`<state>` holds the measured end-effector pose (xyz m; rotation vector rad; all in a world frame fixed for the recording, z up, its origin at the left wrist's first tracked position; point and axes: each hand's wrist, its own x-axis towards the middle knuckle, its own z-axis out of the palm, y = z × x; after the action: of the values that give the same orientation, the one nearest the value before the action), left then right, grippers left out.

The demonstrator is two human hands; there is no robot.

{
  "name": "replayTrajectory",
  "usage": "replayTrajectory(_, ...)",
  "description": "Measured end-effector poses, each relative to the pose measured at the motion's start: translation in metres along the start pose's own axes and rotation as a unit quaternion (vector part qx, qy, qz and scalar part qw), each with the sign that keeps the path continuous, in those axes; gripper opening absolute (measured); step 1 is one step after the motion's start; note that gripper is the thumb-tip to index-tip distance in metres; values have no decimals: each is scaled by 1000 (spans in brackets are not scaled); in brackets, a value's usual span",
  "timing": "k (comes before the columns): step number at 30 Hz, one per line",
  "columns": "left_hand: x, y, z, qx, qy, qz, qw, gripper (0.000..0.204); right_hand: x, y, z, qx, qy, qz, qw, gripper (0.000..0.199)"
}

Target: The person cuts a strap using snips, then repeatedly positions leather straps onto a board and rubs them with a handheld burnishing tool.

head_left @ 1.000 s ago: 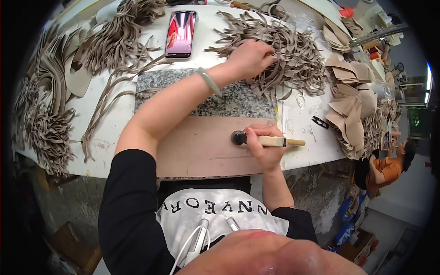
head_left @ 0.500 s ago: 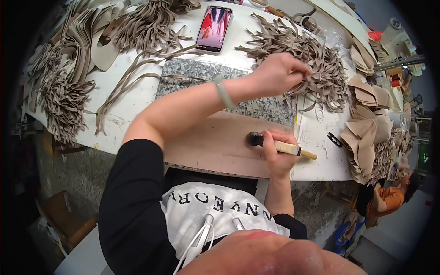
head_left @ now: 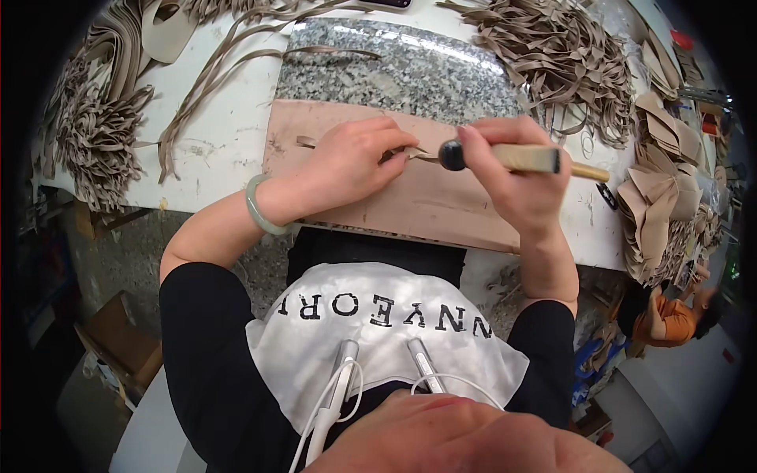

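My left hand (head_left: 355,158) is closed on a narrow brown leather strip (head_left: 306,142), whose other end comes out past my fingertips to the right. Beneath it lies a pinkish-tan board (head_left: 441,205). My right hand (head_left: 528,173) grips a hammer (head_left: 527,158) with a round black head and a pale handle ending in a wooden rod. Its black head is close to the strip's right end; whether they touch I cannot tell. Behind the board is a speckled granite slab (head_left: 394,71), with another loose strip (head_left: 331,50) lying over it.
A large heap of brown strips (head_left: 568,55) sits at the far right, and another bunch (head_left: 102,142) hangs over the table's left edge. Cut leather pieces (head_left: 650,205) are stacked at right, near small black snips (head_left: 606,195). A person in orange (head_left: 669,319) is beyond the right side.
My left hand has come back from the strip heap at right to the board, now with a strip. My right hand has raised the hammer, and the view has shifted nearer to me.
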<state>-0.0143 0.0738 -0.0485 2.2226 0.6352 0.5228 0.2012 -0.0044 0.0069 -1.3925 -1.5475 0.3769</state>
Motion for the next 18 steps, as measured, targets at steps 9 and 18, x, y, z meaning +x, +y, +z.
replayTrajectory(9, -5, -4, -3, -16, -2, -5, 1000, 18, 0, 3, 27, -169, -52, -3, 984, 22)
replayTrajectory(18, -1, -10, 3, 33, 35, 37, 998, 11, -3, 6, 32, -89, -20, -39, 995, 20)
